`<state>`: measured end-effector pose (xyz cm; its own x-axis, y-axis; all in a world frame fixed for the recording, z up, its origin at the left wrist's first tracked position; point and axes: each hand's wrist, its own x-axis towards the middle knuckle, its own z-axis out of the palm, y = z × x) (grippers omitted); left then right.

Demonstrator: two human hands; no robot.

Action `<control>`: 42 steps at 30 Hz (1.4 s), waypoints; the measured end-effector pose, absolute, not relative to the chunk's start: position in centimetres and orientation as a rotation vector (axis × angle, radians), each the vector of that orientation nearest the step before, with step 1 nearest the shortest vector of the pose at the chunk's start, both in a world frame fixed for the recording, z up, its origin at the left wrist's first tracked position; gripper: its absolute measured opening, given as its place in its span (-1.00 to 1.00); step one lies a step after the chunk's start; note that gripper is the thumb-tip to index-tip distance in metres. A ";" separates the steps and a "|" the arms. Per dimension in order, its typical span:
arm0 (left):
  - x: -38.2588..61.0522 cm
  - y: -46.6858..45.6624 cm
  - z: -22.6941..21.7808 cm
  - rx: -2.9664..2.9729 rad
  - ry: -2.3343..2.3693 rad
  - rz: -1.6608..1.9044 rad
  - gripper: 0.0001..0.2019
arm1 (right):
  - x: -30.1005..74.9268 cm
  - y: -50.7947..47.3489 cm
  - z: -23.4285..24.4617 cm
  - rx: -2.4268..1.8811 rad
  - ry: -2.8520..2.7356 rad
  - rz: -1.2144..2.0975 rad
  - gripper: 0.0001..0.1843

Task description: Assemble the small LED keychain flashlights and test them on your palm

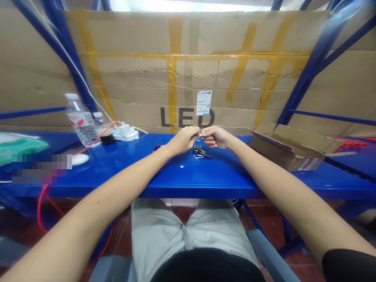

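Whitish small object (201, 135), blurred, pinched at frame centre by fingers of bare left hand (185, 139) and bare right hand (216, 137); shiny green-and-purple metallic clips (201, 152) just below, on blue tabletop (199, 178).

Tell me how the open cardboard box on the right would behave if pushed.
The cardboard box would probably slide rather than roll, given its flat sides. Its raised, thin flaps may bend easily. Thin cardboard suggests lightness, though contents are unclear.
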<state>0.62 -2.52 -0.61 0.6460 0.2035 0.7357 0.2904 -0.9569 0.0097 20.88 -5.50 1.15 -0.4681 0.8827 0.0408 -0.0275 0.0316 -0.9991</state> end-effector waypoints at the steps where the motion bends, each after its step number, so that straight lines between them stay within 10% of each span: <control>1: 0.6 -2.5 -0.6 -2.741 -0.411 -1.184 -0.87 | 20.9 -5.4 1.2 -0.900 -1.544 1.565 -0.76; 19: 0.5 -2.2 -0.4 -2.815 -1.034 -1.368 -0.86 | 21.4 -6.2 2.6 -1.658 -2.144 0.629 -0.72; 30: 2.6 -3.6 -0.9 -2.988 -1.277 -0.694 -0.67 | 19.9 -6.5 1.8 -1.759 -2.451 0.698 -0.87; 42: 2.0 -3.0 -0.6 -2.988 -1.261 -0.794 -0.78 | 21.2 -6.7 2.4 -1.693 -2.343 0.795 -0.87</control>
<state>1.97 -3.00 -0.60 0.6055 0.7159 0.3476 0.6226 -0.6982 0.3535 21.17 -6.67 2.42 -0.3552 0.9161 -0.1859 0.8401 0.2256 -0.4933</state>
